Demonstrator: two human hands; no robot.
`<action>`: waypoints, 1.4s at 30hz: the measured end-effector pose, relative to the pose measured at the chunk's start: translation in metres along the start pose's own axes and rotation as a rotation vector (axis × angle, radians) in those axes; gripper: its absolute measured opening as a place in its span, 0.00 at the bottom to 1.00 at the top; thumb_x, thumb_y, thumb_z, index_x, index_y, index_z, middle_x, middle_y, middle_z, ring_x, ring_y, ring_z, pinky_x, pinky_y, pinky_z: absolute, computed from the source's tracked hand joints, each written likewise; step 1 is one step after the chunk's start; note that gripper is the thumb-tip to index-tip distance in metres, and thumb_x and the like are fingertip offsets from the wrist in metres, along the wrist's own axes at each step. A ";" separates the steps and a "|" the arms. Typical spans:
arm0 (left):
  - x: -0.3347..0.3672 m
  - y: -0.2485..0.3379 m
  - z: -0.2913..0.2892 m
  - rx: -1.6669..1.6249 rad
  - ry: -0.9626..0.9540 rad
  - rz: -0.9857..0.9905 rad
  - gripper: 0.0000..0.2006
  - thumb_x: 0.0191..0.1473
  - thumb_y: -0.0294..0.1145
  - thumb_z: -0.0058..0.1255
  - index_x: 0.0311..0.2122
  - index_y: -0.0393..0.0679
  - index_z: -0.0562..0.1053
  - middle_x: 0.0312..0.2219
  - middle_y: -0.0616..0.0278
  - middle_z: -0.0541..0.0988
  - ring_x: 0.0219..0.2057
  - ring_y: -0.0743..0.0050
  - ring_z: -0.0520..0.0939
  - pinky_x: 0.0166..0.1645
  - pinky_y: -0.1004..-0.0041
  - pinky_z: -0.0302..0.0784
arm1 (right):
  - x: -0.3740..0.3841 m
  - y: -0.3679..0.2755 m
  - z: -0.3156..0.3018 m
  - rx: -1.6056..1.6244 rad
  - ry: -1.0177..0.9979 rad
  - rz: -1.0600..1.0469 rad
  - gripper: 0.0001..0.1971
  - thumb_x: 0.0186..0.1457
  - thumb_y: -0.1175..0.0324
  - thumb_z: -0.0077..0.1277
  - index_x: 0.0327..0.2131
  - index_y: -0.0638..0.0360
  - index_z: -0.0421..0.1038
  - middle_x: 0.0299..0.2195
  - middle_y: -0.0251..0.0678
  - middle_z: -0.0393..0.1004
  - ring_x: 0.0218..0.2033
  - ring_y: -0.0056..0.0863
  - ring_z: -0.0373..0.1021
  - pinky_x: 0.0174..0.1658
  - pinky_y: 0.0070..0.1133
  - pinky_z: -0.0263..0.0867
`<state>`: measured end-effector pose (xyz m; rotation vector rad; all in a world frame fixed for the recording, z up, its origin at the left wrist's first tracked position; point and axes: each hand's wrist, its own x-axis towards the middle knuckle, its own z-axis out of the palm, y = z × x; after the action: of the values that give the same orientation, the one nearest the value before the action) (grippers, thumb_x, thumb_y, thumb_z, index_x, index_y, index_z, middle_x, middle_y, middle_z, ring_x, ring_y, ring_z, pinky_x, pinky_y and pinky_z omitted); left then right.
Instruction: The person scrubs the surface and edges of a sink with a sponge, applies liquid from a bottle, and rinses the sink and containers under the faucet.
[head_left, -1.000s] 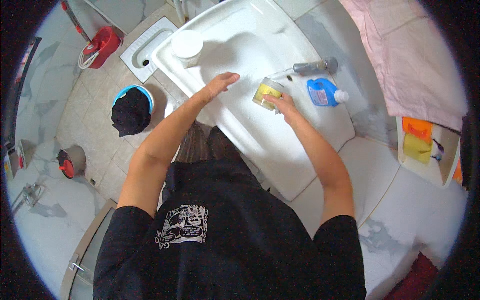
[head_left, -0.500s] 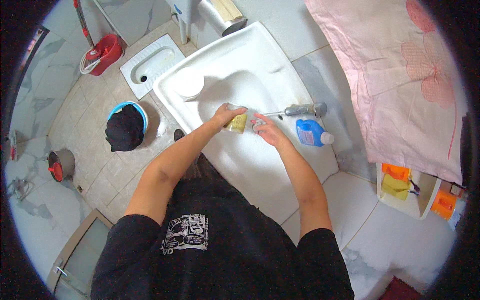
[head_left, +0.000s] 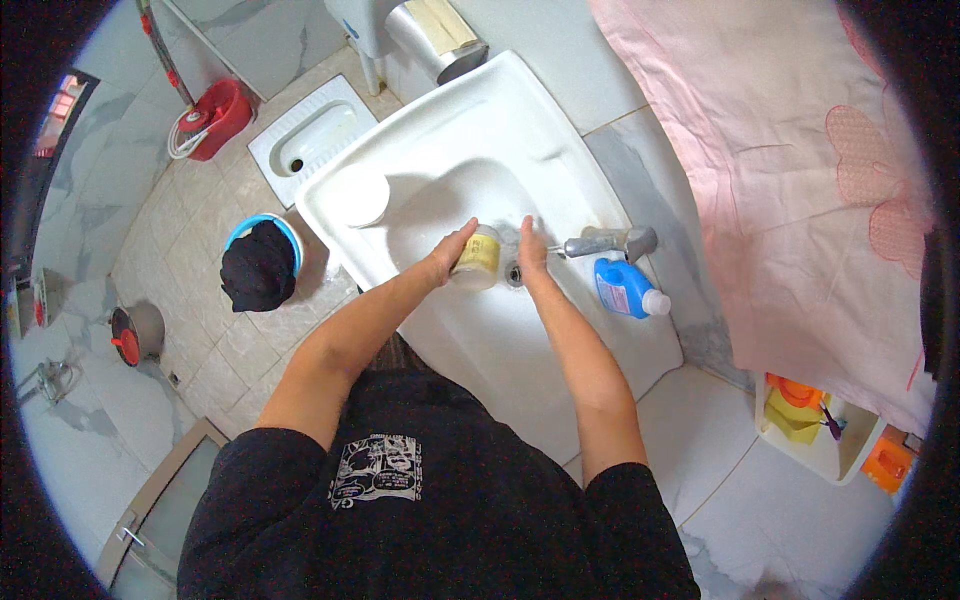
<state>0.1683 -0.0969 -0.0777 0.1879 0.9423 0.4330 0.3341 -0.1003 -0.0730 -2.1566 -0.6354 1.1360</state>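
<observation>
My left hand (head_left: 452,258) is wrapped round the side of a clear jar (head_left: 480,262) with a yellow label, held tilted over the basin of the white sink (head_left: 560,350). To its right, my right hand (head_left: 531,246) is held edge-on with its fingers stretched out, holding nothing. It is beside the end of the metal faucet (head_left: 600,243), where a thin stream of water seems to run. Below, between the hands, shows the drain (head_left: 515,272). A blue bottle (head_left: 625,288) with a white cap stands on the sink's right side, and a white round container (head_left: 361,195) on its left ledge.
On the floor at left are a bucket (head_left: 290,235) with black cloth, a squat toilet (head_left: 320,130), a red mop bucket (head_left: 222,115) and a grey pail (head_left: 145,330). A pink curtain (head_left: 740,180) hangs at right above a white caddy (head_left: 845,450). A metal bin (head_left: 435,40) stands behind the sink.
My right hand has straightened from bent fingers and turned edge-on near the faucet. The jar has turned in my left hand and moved slightly. The view has shifted a little.
</observation>
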 end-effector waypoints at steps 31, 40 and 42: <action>0.028 -0.005 0.059 -0.440 0.093 -0.087 0.26 0.53 0.59 0.31 0.40 0.47 0.71 0.38 0.56 0.74 0.38 0.56 0.74 0.46 0.56 0.68 | -0.106 0.001 0.003 -0.344 0.098 -0.774 0.13 0.43 0.83 0.44 0.35 0.64 0.61 0.35 0.47 0.63 0.40 0.45 0.61 0.43 0.34 0.57; 0.023 -0.004 0.013 -0.311 -0.054 0.002 0.25 0.50 0.58 0.41 0.43 0.47 0.70 0.39 0.59 0.75 0.41 0.62 0.75 0.47 0.61 0.71 | -0.046 0.057 -0.028 -0.154 -0.225 -0.311 0.12 0.48 0.70 0.49 0.37 0.61 0.62 0.32 0.41 0.67 0.30 0.33 0.67 0.29 0.29 0.63; 0.020 0.001 0.005 -0.358 -0.072 -0.032 0.25 0.50 0.58 0.42 0.43 0.46 0.69 0.39 0.58 0.75 0.40 0.61 0.76 0.46 0.60 0.71 | -0.037 0.040 -0.039 0.432 -0.268 0.165 0.11 0.49 0.67 0.49 0.36 0.59 0.63 0.31 0.39 0.68 0.30 0.30 0.67 0.27 0.28 0.64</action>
<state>0.1820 -0.0877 -0.0893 -0.1362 0.7823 0.5534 0.3534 -0.1638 -0.0638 -1.7263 -0.2880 1.5116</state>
